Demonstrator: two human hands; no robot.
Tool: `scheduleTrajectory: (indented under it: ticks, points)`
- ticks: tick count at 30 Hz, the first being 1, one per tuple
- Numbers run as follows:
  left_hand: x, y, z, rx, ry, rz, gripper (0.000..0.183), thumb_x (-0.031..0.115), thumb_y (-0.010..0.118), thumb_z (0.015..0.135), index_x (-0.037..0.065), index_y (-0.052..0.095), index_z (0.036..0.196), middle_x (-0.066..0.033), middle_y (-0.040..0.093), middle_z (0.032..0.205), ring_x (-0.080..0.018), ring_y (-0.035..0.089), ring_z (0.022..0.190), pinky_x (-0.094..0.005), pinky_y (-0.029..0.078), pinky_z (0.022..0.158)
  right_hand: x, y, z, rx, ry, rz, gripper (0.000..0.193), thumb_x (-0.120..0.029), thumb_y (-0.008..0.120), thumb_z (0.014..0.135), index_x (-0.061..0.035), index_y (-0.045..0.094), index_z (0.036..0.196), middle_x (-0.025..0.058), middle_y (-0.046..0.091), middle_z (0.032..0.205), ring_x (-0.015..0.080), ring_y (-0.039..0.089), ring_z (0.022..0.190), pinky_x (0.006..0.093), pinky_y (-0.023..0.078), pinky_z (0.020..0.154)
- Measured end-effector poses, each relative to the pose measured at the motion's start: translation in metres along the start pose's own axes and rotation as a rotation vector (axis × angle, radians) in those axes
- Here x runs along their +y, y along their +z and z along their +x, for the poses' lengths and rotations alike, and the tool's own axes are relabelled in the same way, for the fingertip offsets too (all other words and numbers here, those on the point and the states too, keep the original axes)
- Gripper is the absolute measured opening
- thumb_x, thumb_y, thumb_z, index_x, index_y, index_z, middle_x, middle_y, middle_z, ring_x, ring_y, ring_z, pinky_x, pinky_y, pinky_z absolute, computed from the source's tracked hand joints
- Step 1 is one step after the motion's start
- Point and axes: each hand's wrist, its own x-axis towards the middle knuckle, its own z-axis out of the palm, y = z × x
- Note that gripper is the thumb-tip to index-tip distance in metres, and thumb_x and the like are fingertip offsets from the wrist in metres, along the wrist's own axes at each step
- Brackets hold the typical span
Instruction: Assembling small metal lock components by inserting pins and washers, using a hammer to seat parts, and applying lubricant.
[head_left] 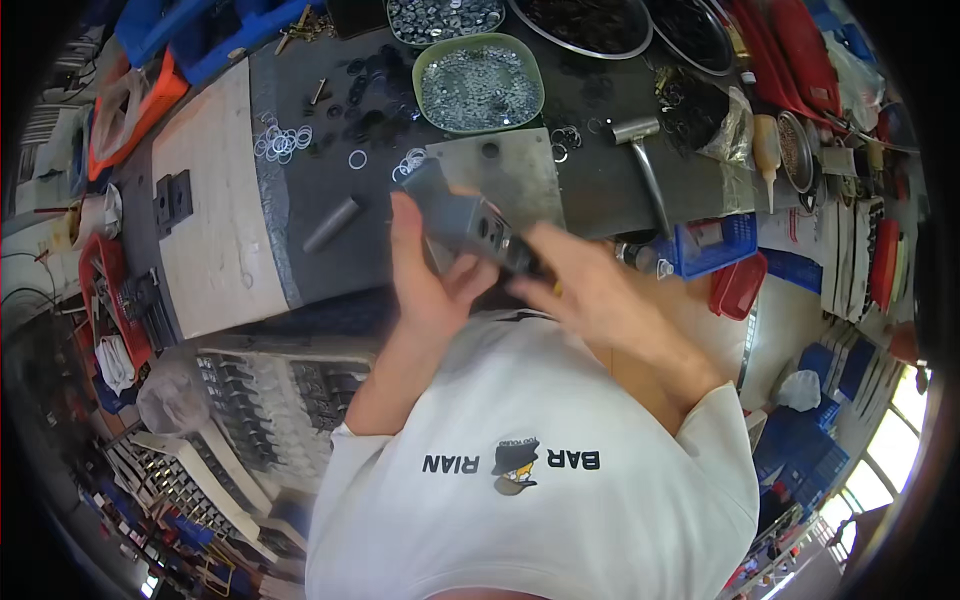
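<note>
A grey metal block (455, 212) between my two hands, above the bench.
My left hand (430, 285) grips the block from its left side and below, thumb up along the edge. My right hand (595, 285), blurred, has its fingers curled at the block's dark right end; I cannot tell whether they pinch it. A metal plate (540, 185) lies just beyond.

Wears wht short-slv tee (535, 400) w/ blk lettering (575, 461) & cartoon print (514, 468).
</note>
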Motion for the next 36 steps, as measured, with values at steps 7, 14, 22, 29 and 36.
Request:
scheduleTrajectory:
  ticks: [7,14,22,29,36]
  points:
    - [0.022,0.012,0.003,0.145,-0.208,-0.168,0.087,0.091,0.045,0.099,0.007,0.070,0.107,0.0045,0.054,0.064,-0.0052,0.030,0.041,-0.0230,0.028,0.043,0.000,-0.053,0.001,-0.304,-0.011,0.095,0.054,-0.037,0.084,0.096,-0.0062,0.066,0.137,0.0128,0.071,0.104,0.0293,0.072,0.084,0.0369,0.055,0.072]
    - [0.013,-0.004,0.008,-0.345,0.038,0.147,0.086,0.027,0.080,0.089,0.010,0.039,0.162,-0.0060,0.064,0.127,-0.0059,0.057,0.074,-0.0191,0.039,0.052,-0.039,0.015,0.018,0.271,0.126,0.551,0.057,-0.020,0.072,0.106,-0.0066,0.059,0.160,0.0174,0.074,0.134,0.0266,0.070,0.125,0.0370,0.052,0.107]
    - [0.030,-0.034,0.017,-0.481,0.599,1.023,0.110,0.003,0.089,0.076,0.010,0.027,0.166,-0.0165,0.058,0.140,-0.0213,0.066,0.122,-0.0358,0.059,0.096,-0.043,0.014,0.013,0.096,0.330,1.023,0.049,-0.028,0.056,0.117,-0.0129,0.056,0.164,-0.0015,0.069,0.087,0.0035,0.041,0.063,0.0211,0.037,0.057]
    - [0.026,-0.036,0.029,-0.351,1.092,1.075,0.110,0.040,0.106,0.069,-0.002,0.047,0.152,-0.0199,0.054,0.141,-0.0319,0.066,0.121,-0.0419,0.061,0.093,-0.052,0.010,0.006,0.121,0.364,0.839,0.050,-0.026,0.057,0.117,-0.0084,0.056,0.163,0.0041,0.076,0.101,0.0054,0.055,0.071,0.0228,0.048,0.068]
    - [0.025,-0.036,0.035,-0.315,1.207,0.968,0.084,0.039,0.098,0.070,0.000,0.058,0.132,-0.0141,0.068,0.111,-0.0324,0.072,0.111,-0.0550,0.054,0.108,-0.059,0.008,0.009,0.131,0.219,0.624,0.049,-0.019,0.060,0.114,-0.0021,0.056,0.161,0.0161,0.078,0.133,0.0150,0.074,0.112,0.0307,0.056,0.096]
